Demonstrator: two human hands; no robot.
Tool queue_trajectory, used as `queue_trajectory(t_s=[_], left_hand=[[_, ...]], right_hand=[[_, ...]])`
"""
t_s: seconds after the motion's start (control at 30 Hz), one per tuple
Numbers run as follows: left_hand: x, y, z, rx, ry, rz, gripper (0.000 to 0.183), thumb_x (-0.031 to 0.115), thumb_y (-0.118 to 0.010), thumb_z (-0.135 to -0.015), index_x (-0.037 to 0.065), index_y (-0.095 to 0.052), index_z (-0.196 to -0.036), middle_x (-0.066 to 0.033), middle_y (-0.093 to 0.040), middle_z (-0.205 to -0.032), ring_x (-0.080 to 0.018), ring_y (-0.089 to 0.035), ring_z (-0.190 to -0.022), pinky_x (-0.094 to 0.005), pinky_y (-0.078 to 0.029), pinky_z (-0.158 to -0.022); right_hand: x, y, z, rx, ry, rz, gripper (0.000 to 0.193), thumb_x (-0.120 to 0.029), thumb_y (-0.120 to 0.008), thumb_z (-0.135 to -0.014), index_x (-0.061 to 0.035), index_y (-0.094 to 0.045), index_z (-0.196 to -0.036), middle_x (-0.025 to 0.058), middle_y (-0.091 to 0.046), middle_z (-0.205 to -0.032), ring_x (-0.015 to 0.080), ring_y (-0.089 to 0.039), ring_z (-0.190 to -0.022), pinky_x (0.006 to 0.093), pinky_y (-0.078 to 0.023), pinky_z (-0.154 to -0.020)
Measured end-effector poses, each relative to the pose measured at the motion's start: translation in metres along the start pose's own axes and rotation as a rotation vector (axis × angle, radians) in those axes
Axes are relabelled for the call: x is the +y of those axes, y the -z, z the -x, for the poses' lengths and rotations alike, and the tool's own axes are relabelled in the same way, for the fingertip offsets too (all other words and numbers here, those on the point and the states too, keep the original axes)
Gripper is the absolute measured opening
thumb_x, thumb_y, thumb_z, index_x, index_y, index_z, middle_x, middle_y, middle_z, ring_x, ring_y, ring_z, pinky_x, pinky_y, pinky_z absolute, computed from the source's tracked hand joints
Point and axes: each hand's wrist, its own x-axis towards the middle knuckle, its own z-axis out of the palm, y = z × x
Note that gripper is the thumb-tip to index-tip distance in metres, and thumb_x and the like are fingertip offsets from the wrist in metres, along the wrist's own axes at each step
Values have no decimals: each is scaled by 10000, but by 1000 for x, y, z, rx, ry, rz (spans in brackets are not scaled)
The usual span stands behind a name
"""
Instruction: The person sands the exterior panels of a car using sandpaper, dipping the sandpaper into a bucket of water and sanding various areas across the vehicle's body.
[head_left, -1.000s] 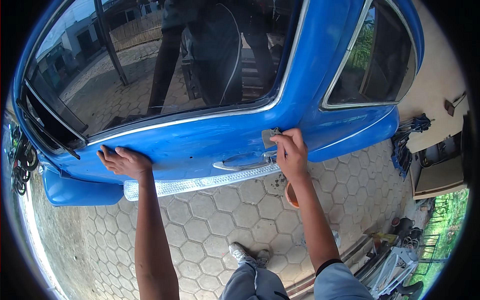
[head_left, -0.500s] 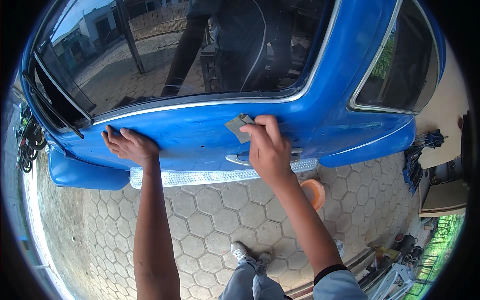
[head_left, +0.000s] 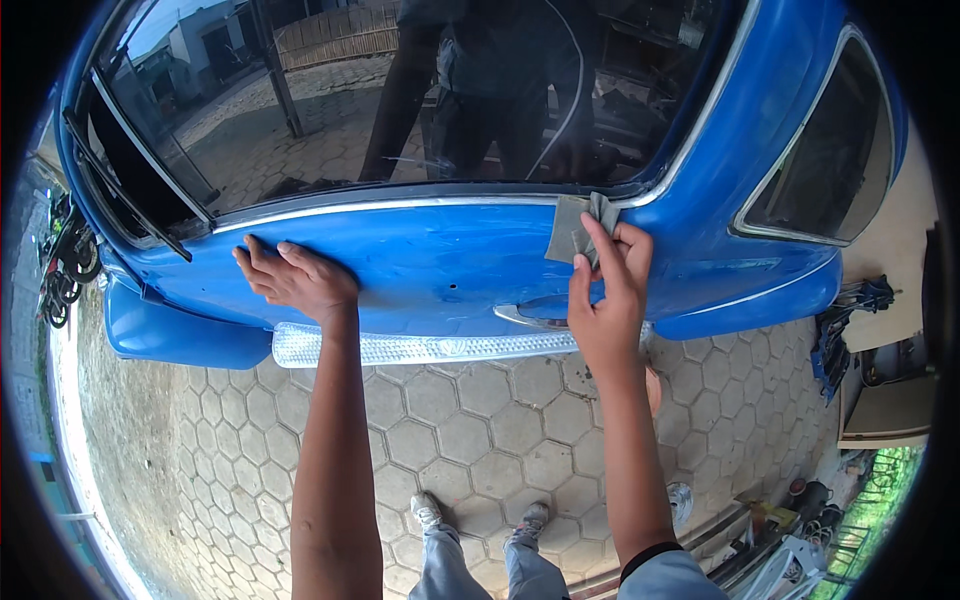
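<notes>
A blue car body panel (head_left: 420, 250) lies before me, below a dark window (head_left: 330, 110) with a bright trim strip. My left hand (head_left: 305, 282) rests on the left part of the panel, fingers extended and slightly apart. Between the fingers and thumb of my right hand (head_left: 612, 295) is a folded grey sheet of sandpaper (head_left: 570, 230), close beneath the window trim at the right. Below that hand sits a metal handle (head_left: 520, 317), partly hidden by it. A small dark hole (head_left: 453, 286) shows in the panel between my hands.
A ridged, shiny step plate (head_left: 400, 347) runs along the bottom edge between blue fenders (head_left: 185, 325). My right forearm mostly covers an orange bucket (head_left: 654, 390). Shoes (head_left: 427, 511) stand on hexagonal pavers. Motorcycles (head_left: 65, 260) are far left; assorted clutter (head_left: 800, 520) lies lower right.
My right hand has slid right and upward with the sandpaper, toward the window trim. My left hand keeps its place on the panel. The view has shifted left, and the two shoes stand farther apart.
</notes>
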Motion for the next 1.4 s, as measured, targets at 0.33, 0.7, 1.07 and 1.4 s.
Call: queue_trajectory(t_s=[0.33, 0.7, 1.07, 1.4], left_hand=[[2, 1, -1, -45, 28, -5, 657, 462, -228, -1026, -18, -336, -1460, -255, -239, -1552, -395, -247, -1417, -550, -180, -1116], [2, 5, -2, -112, 40, 35, 657, 422, -258, -1011, -2, -259, -1513, -290, -159, -1574, -427, -181, -1451, -578, -140, -1128], [0, 6, 0, -159, 20, 17, 662, 358, -309, -981, 8, -214, -1534, -295, -115, -1585, -429, -135, -1470, -580, -129, -1124], [1, 7, -1, -143, 27, 35, 659, 377, -294, -985, 4, -234, -1524, -293, -134, -1583, -433, -152, -1463, -578, -134, -1124]], right_hand=[[-19, -45, 9, -83, 109, -63, 532, 37, -695, -819, -84, -609, -1330, 119, -515, -1118, 204, -590, -779, 326, -516, -678], [-57, -95, 16, 240, -100, -25, 426, 39, -656, -868, -71, -654, -1279, 87, -498, -1021, 147, -577, -743, 293, -507, -618], [-26, -48, 16, 196, 13, 174, 452, 85, -667, -824, -126, -707, -1222, 51, -539, -955, 129, -547, -674, 267, -472, -634], [-92, -119, 24, 94, -129, -82, 470, -2, -719, -835, -116, -654, -1286, 62, -542, -883, 163, -604, -689, 319, -519, -640]])
